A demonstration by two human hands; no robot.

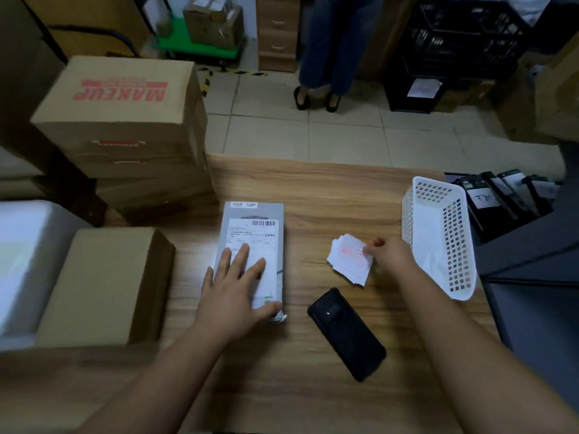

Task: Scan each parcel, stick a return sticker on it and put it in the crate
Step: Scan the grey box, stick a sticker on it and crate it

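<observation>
A flat grey parcel (250, 242) with a white shipping label lies in the middle of the wooden table (313, 189). My left hand (235, 286) rests flat on its near half, fingers spread and straight. To the right, my right hand (391, 255) pinches a small stack of white return stickers (347, 261) with red print, held just above the table. A black handheld scanner (346, 333) lies on the table between my forearms, nearer the right one. A white perforated plastic basket (438, 233) stands at the right table edge, beside my right hand.
A closed cardboard box (103, 286) sits on the table to the left of the parcel, with stacked "MAKEUP" cartons (122, 120) behind it. A white bin (22, 261) is at far left. Black crates (460, 42) stand on the floor beyond. A person's legs (332, 48) are ahead.
</observation>
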